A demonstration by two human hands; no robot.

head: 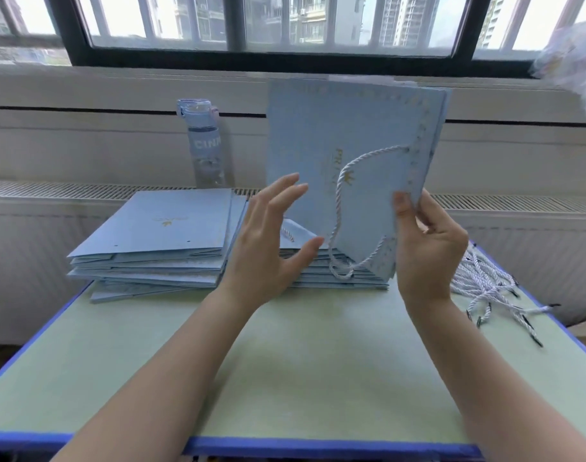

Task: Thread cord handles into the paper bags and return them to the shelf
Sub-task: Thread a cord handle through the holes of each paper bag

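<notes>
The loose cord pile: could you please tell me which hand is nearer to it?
Right. The right hand, gripping the bag, is just beside the cord pile; the left hand hovers beyond the bag.

Right hand (430, 251) fingers (431, 210) partly behind bag (335, 128); gold print (338, 161) blurred.

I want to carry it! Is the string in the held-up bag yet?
In: a white cord loops across the bag, both ends reaching its patterned edge.

Bottle: clear water bottle (205, 141) with a pale blue lid, upright, left of centre, before the wall.
Window: dark-framed window (285, 60) across the top, with buildings beyond.
Grille: slatted grille (68, 191) running across mid-frame.
Surface: pale green surface (285, 361) with blue edging, in the lower half.
</notes>
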